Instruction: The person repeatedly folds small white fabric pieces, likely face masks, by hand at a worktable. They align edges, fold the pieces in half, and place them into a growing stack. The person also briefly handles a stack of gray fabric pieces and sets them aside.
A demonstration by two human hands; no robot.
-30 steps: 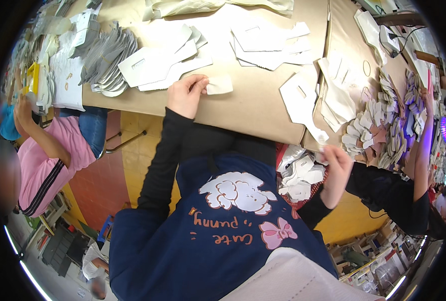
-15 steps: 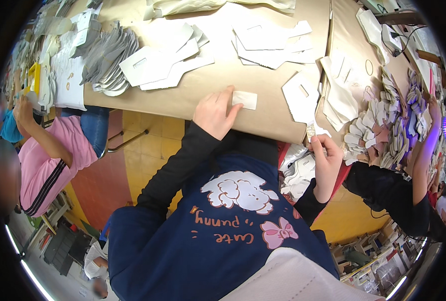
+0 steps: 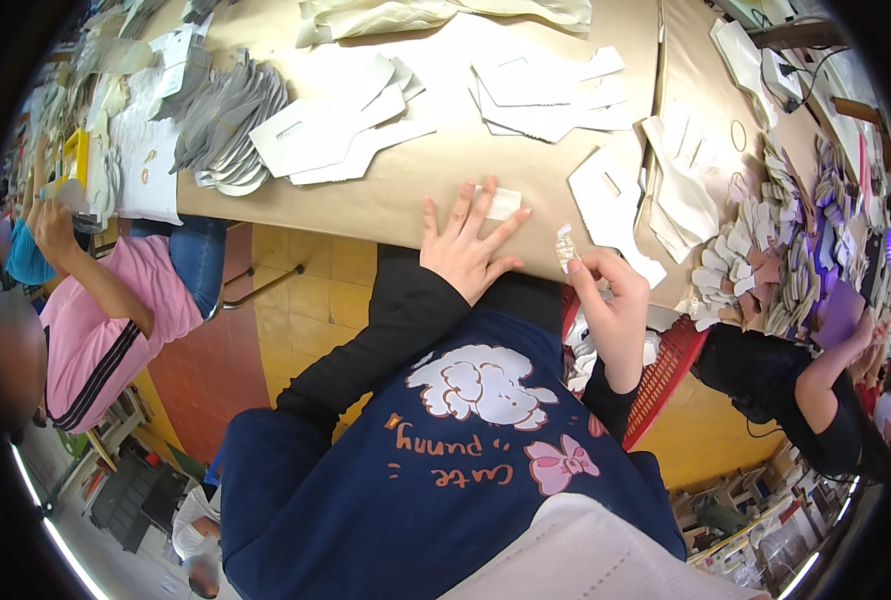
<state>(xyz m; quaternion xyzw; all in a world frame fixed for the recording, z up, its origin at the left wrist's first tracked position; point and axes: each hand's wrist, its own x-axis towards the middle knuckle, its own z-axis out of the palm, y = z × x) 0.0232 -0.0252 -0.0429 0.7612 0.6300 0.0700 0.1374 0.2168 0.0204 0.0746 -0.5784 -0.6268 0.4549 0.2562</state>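
Observation:
My left hand point(image 3: 467, 245) lies flat on the brown-covered table, fingers spread. Its fingertips reach over a small white rectangular piece point(image 3: 506, 204) and partly cover it. Between thumb and fingers, my right hand point(image 3: 615, 300) pinches a small pale strip with darker markings point(image 3: 566, 244), raised near the table's front edge. Just beyond that hand rests a white cut piece with a slot point(image 3: 603, 195), its narrow tail pointing toward me.
White slotted pieces point(image 3: 340, 135) lie in a loose group beside a grey fanned stack point(image 3: 233, 120). More white pieces point(image 3: 540, 85) are farther back. A red basket point(image 3: 665, 370) stands below the table edge at right. Co-workers sit on both sides, one in a pink shirt point(image 3: 95, 330).
My left hand has shifted right and spread its fingers over the small white piece. My right hand has moved left with the strip, away from the slotted piece's tail.

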